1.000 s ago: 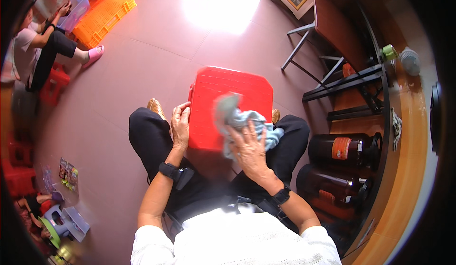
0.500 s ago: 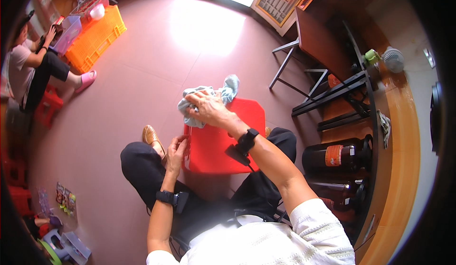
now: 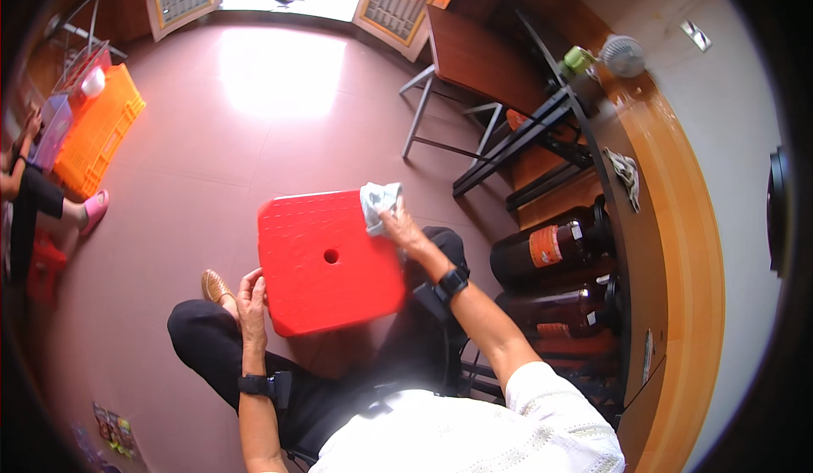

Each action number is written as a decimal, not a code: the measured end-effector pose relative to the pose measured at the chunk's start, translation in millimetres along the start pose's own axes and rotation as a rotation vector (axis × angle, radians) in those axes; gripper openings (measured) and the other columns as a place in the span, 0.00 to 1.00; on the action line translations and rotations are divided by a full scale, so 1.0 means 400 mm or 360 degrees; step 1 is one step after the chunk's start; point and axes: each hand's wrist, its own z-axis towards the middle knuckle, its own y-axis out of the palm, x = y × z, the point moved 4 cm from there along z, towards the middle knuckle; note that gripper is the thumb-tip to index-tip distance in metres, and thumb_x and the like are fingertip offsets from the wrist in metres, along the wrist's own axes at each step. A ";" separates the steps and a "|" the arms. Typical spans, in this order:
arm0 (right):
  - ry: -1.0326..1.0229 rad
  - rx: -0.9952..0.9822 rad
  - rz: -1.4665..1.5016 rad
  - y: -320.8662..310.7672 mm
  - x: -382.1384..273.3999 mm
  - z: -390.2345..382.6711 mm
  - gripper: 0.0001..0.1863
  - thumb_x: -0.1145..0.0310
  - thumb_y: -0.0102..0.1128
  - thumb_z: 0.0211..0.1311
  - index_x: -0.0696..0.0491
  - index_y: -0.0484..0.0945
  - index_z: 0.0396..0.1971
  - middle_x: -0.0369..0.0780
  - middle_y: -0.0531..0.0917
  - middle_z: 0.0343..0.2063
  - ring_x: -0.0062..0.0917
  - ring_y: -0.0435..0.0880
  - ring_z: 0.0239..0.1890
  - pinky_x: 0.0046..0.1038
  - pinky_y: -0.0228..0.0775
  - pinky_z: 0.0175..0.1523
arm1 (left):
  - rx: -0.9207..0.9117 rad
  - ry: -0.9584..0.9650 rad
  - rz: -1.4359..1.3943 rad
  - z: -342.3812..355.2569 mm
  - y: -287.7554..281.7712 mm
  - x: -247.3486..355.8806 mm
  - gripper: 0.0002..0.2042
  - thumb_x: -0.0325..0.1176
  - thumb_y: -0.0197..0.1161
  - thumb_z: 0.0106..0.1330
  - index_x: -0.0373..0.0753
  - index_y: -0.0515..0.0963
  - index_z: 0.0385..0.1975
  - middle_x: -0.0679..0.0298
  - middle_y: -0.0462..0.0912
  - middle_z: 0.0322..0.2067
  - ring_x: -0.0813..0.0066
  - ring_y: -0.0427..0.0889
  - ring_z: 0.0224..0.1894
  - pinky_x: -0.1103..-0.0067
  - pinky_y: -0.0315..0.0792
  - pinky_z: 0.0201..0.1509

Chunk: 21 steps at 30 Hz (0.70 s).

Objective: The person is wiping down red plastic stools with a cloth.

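A red plastic stool (image 3: 315, 297) with a round hole in its square seat stands between my knees. At its far right corner, my right hand (image 3: 403, 226) presses a pale bluish cloth (image 3: 377, 205) against the edge, fingers closed on it. My left hand (image 3: 252, 297) holds the stool's left edge, its fingers bent against the side; their tips are partly hidden by the seat.
Large dark jars (image 3: 552, 243) lie on the right beneath a wooden counter (image 3: 669, 244). Farther off stands a folding table (image 3: 483, 49). At the left, a person in pink slippers (image 3: 96, 210) sits near an orange crate (image 3: 100, 130). Another rag (image 3: 624, 177) hangs at the counter.
My right hand has carried the cloth from the stool's far left corner to its far right one, uncovering the seat. My left hand stays at the left edge. The whole view has turned right.
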 end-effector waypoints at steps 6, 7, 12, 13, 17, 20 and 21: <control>0.0142 -0.0143 0.0436 -0.050 0.109 -0.193 0.38 0.51 0.49 0.66 0.65 0.49 0.62 0.51 0.72 0.51 0.30 0.73 0.54 0.28 0.65 0.57 | 0.0034 0.0070 -0.0081 0.006 0.081 -0.047 0.12 0.36 0.50 0.71 0.36 0.72 0.48 0.68 0.77 0.39 0.85 0.75 0.39 0.85 0.71 0.43; 0.0180 -0.0144 0.0411 -0.065 0.087 -0.227 0.39 0.51 0.50 0.66 0.66 0.49 0.62 0.51 0.72 0.51 0.30 0.73 0.54 0.27 0.65 0.57 | 0.0012 0.0065 -0.0061 -0.003 0.088 -0.047 0.12 0.36 0.50 0.71 0.36 0.72 0.48 0.68 0.77 0.39 0.85 0.75 0.39 0.85 0.71 0.43; 0.0181 -0.0183 0.0629 -0.116 0.119 -0.280 0.27 0.58 0.54 0.64 0.60 0.62 0.55 0.43 0.76 0.44 0.23 0.76 0.46 0.27 0.69 0.51 | 0.0079 -0.0075 0.0293 -0.037 0.144 0.013 0.12 0.37 0.52 0.70 0.37 0.71 0.47 0.66 0.77 0.39 0.82 0.76 0.40 0.84 0.72 0.43; 0.0233 -0.0190 0.0792 -0.136 0.121 -0.284 0.24 0.59 0.54 0.64 0.59 0.64 0.53 0.41 0.77 0.42 0.21 0.76 0.44 0.26 0.70 0.49 | 0.0095 -0.0281 0.0347 -0.043 0.151 0.012 0.12 0.38 0.52 0.70 0.38 0.72 0.46 0.66 0.76 0.40 0.81 0.76 0.42 0.83 0.71 0.45; 0.0455 -0.0331 0.1614 -0.151 0.170 -0.271 0.20 0.62 0.54 0.63 0.56 0.68 0.51 0.38 0.76 0.40 0.21 0.78 0.40 0.26 0.73 0.45 | -0.0161 -0.0305 0.0467 -0.025 0.129 0.013 0.12 0.40 0.53 0.70 0.39 0.73 0.45 0.70 0.79 0.34 0.85 0.78 0.34 0.85 0.72 0.38; 0.0311 -0.0357 0.1722 -0.167 0.183 -0.273 0.19 0.61 0.54 0.63 0.55 0.69 0.51 0.37 0.77 0.40 0.20 0.78 0.40 0.25 0.73 0.46 | -0.0162 -0.0404 0.0399 -0.018 0.151 0.012 0.11 0.40 0.54 0.68 0.40 0.73 0.42 0.70 0.79 0.32 0.85 0.77 0.31 0.85 0.71 0.34; 0.0302 -0.0366 0.1731 -0.171 0.194 -0.269 0.19 0.61 0.54 0.63 0.55 0.69 0.51 0.37 0.77 0.40 0.20 0.78 0.40 0.25 0.73 0.46 | -0.0176 -0.0451 0.0291 -0.012 0.160 0.006 0.11 0.40 0.55 0.68 0.40 0.73 0.40 0.69 0.79 0.32 0.85 0.76 0.29 0.86 0.70 0.32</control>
